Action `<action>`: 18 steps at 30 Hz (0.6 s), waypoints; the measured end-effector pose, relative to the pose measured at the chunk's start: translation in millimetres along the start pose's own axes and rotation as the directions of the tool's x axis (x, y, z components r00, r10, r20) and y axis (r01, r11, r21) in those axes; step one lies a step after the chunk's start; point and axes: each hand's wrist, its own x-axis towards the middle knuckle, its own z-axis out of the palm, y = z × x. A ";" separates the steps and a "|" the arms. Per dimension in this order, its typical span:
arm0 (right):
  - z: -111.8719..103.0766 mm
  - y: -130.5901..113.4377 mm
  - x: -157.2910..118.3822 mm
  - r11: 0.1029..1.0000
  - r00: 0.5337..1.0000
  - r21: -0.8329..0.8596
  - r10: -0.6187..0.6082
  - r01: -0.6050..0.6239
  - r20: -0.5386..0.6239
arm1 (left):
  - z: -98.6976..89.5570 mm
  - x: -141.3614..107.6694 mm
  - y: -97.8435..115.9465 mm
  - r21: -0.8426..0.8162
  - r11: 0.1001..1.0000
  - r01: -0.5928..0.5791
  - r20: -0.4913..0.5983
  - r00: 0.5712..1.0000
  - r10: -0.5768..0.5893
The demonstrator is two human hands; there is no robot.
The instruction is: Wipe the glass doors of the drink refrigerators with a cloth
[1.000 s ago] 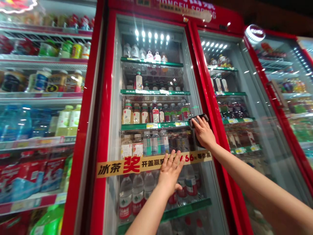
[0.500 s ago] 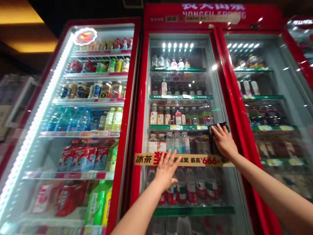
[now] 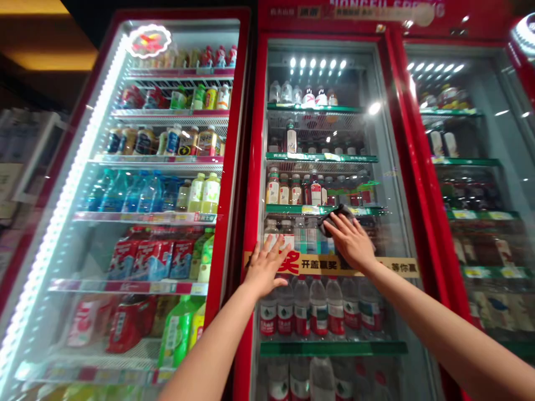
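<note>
My left hand [image 3: 266, 268] lies flat with spread fingers on the glass door of the middle red drinks fridge, at the left end of a tan banner strip [image 3: 307, 264] with Chinese print. Under my right hand [image 3: 351, 239] a dark cloth [image 3: 328, 224] is pressed to the same glass; its edge shows past the fingertips, and the rest is hidden by the palm. Behind the door stand rows of bottles, among them water bottles with red labels [image 3: 319, 306] just below the banner.
A second lit fridge [image 3: 224, 262] with a red frame stands to the left, stocked with bottles, cans and red cartons [image 3: 154, 257]. Right of the middle door, another red-framed glass door [image 3: 480, 184] covers more drinks. Lamps reflect in the glass.
My right hand has slid left across the glass with the cloth, away from the door's right edge. My left hand has shifted slightly left and up along the banner. The view has tilted down a little.
</note>
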 end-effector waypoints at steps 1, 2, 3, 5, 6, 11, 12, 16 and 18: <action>1.4 6.4 -1.9 0.998 0.997 -0.002 0.062 -0.062 -0.037 | 1.2 -0.5 -0.7 -0.005 1.000 -0.005 -0.005 1.000 0.005; 3.7 10.0 0.7 0.991 0.988 0.003 0.136 -0.136 -0.078 | 2.4 -1.1 -1.2 -0.009 1.000 -0.010 -0.010 1.000 0.010; 6.7 10.0 7.8 0.979 0.972 0.016 0.205 -0.204 -0.118 | 3.5 -1.8 -1.4 -0.012 1.000 -0.015 -0.017 1.000 0.014; 13.3 -1.8 32.2 0.960 0.945 0.054 0.279 -0.274 -0.173 | 6.2 -3.9 -1.3 -0.012 1.000 -0.021 -0.038 0.999 0.021; 16.1 -12.9 47.9 0.960 0.942 0.072 0.279 -0.270 -0.186 | 7.7 -5.1 -1.1 -0.011 1.000 -0.023 -0.048 0.999 0.022; 19.2 -84.7 126.9 0.984 0.977 0.145 0.132 -0.108 -0.167 | 11.9 -11.7 -2.6 -0.041 0.998 -0.047 -0.017 0.999 0.046; 18.2 -96.5 139.0 0.985 0.983 0.159 0.097 -0.072 -0.159 | 11.7 -12.6 -3.2 -0.052 0.997 -0.052 -0.010 0.999 0.051; 13.5 -127.2 165.4 0.977 0.992 0.201 -0.050 0.073 -0.114 | 8.4 -12.5 -3.7 -0.083 0.995 -0.049 -0.060 0.997 0.044; 11.6 -134.4 163.6 0.965 0.986 0.211 -0.141 0.156 -0.085 | 6.6 -11.0 -2.8 -0.092 0.994 -0.052 -0.079 0.996 0.045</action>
